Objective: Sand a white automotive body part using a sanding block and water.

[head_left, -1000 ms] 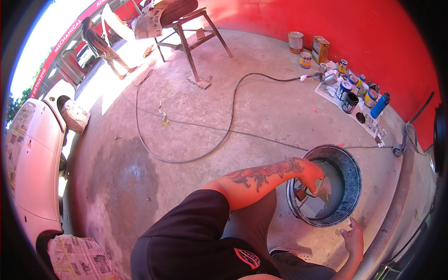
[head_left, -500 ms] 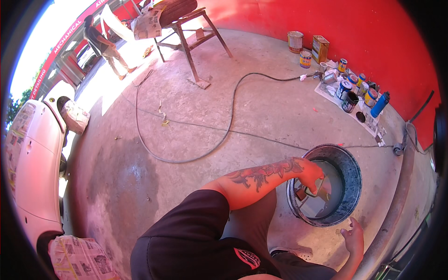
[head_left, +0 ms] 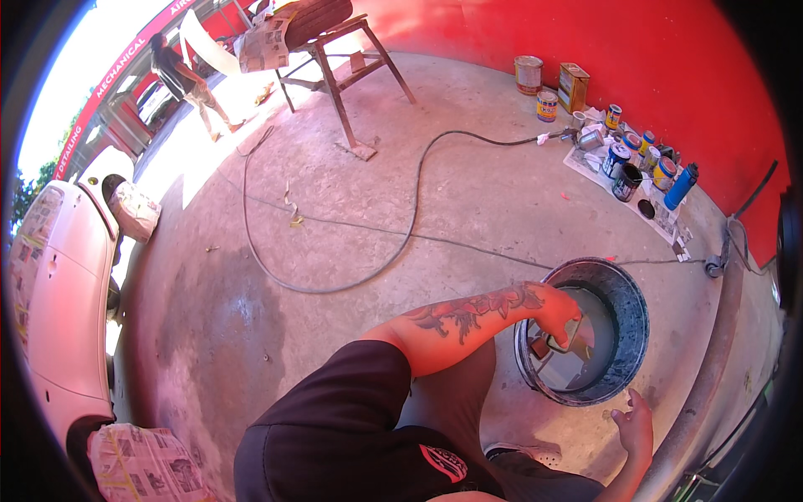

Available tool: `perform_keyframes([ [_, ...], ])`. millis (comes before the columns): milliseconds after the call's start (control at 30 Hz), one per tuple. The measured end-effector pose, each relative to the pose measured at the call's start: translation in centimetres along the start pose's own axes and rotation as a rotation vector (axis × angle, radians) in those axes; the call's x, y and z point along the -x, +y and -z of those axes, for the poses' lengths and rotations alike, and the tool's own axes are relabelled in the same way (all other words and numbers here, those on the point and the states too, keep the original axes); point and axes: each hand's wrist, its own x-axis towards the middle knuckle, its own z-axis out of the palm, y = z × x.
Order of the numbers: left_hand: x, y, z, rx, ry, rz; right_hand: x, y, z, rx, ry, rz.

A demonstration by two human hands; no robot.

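Left hand (head_left: 556, 314) inside the near, right-hand black bucket (head_left: 626, 322), fingers clamped on a small flat block (head_left: 563, 343) above cloudy liquid (head_left: 595, 341); its exact kind is unclear. The right hand (head_left: 633, 428), just outside the near rim, has its fingers parted, with nothing visible in them. The step in hand appears to be wetting or rinsing the block; the next move would call for a steady grip and a lift clear of the rim.

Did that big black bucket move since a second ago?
No, the bucket hasn't visibly moved: its place against the red wall looks the same, with no shift either way.
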Motion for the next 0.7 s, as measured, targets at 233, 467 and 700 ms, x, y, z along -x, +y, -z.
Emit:
perform_keyframes([
  [233,0.23,0.21,0.10,-0.003,0.005,0.000,0.08,-0.02,0.01,-0.013,0.004,0.011],
  [467,0.25,0.30,0.20,-0.003,-0.002,0.007,-0.04,0.37,-0.16,-0.023,0.009,0.023],
  [700,0.28,0.12,0.07,0.021,0.008,0.000,0.03,0.07,-0.06,-0.029,0.003,0.011],
])
